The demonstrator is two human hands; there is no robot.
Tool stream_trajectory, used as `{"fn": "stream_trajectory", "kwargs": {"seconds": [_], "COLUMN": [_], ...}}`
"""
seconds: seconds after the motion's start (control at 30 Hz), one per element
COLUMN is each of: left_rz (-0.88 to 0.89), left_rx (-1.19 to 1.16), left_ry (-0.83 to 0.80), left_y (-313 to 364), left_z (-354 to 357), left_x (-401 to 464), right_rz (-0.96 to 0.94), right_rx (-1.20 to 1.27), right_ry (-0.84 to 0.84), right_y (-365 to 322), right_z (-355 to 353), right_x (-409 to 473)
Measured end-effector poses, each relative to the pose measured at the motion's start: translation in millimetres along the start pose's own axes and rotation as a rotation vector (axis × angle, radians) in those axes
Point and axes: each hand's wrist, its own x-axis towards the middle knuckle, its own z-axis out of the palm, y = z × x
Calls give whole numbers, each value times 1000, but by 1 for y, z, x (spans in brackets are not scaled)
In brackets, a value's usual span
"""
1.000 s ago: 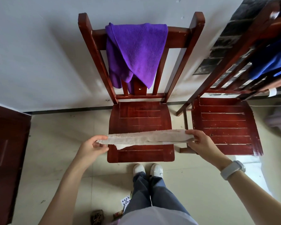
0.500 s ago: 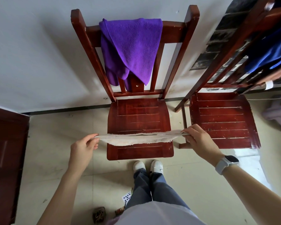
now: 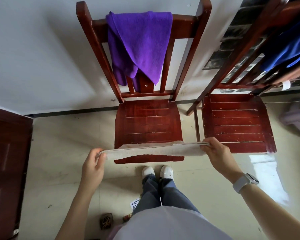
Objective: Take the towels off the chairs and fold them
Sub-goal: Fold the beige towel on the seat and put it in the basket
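A beige towel is held stretched flat and level over the near edge of the middle chair, folded into a long narrow strip. Its left end is pinched by the left hand, thumb and fingers curled around it, and its right end is gripped by the right hand with the fingers wrapped over the top, so both hands are closed on cloth. A purple towel is draped over the top rail of that chair's back, hanging down to a point in front of the slats. A blue towel is hung on the right chair, way off at the far right edge. The two seats are set just beside each other with a narrow gap between. Open floor is left on the left side, up to a dark wooden door. A playing card with spade pips is seen by the person's leg; its number can't be read. A white watch is worn on the right wrist, no brand readable.
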Motion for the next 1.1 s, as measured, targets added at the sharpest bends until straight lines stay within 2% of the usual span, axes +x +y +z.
{"fn": "stream_trajectory", "kwargs": {"seconds": [0.13,0.3,0.43,0.7,0.97,1.1], "left_rz": [70,132,91,162,191,271], "left_rx": [68,142,178,382,352,321], "left_ry": [101,105,67,56,139,204], "left_y": [7,5,-8,-63,-65,-47], "left_z": [10,21,40,97,130,133], "left_x": [-8,20,74,207,276,293], "right_rz": [-60,-108,-10,64,38,35], "right_rx": [-41,-44,-32,-114,-116,-107], "right_ry": [91,129,12,32,149,235], "right_y": [2,7,24,67,87,79], "right_z": [4,8,30,106,133,132], "right_x": [-7,15,63,192,260,278]}}
